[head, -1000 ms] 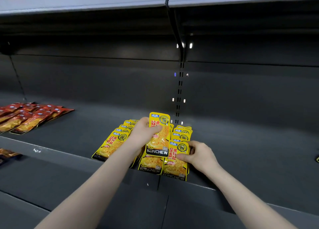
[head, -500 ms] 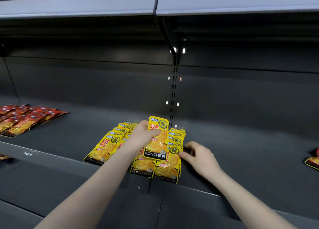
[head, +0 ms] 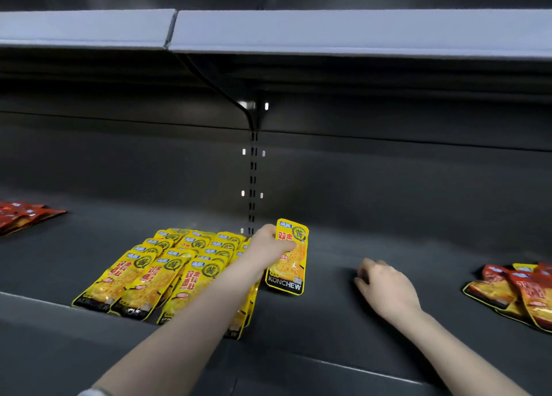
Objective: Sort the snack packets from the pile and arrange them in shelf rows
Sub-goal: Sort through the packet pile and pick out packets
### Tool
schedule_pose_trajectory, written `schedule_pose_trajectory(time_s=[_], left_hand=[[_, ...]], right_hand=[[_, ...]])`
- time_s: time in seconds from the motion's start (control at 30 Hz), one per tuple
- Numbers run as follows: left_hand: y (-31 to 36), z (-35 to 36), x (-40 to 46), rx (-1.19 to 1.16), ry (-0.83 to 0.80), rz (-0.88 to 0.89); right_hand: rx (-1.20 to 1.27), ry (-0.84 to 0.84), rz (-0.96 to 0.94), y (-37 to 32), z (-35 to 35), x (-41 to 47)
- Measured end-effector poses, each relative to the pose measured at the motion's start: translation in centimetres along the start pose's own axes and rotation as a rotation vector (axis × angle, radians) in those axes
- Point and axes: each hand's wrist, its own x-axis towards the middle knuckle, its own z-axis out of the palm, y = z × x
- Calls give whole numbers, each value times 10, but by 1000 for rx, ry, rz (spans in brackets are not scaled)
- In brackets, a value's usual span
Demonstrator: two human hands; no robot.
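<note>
Gripping a single yellow packet (head: 288, 256) at frame centre, the left hand (head: 267, 247) has its thumb across the front face and its fingers behind, holding the packet upright with the KONCHEW band at the bottom, its lower edge close to the shelf deck (head: 328, 315); whether it touches the deck I can't tell. Packet sits just right of the yellow rows (head: 167, 270), which lie flat in overlapping columns running back toward the rear panel, lower left of centre; the left forearm crosses over their right edge. Right hand (head: 385, 288) is lower right of centre, well apart from the held packet, palm down over bare deck, fingers loosely curled and holding nothing; fingertips look at or near the surface, contact unclear from blur. Mixed pile (head: 519, 291) of red and yellow packets lies at the right edge of frame, partly cut off. Red packets (head: 24, 216) lie flat at the left edge, mid-height. Upper shelf (head: 328, 31) spans the top of frame; slotted upright (head: 253, 180) runs down the back panel at centre.
</note>
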Motion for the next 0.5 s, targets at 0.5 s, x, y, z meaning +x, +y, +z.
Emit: schedule_pose_trajectory(time_s=[0.5], left_hand=[[-28,57,34,685,194,78]], right_hand=[[134,14,-51,39,25,12]])
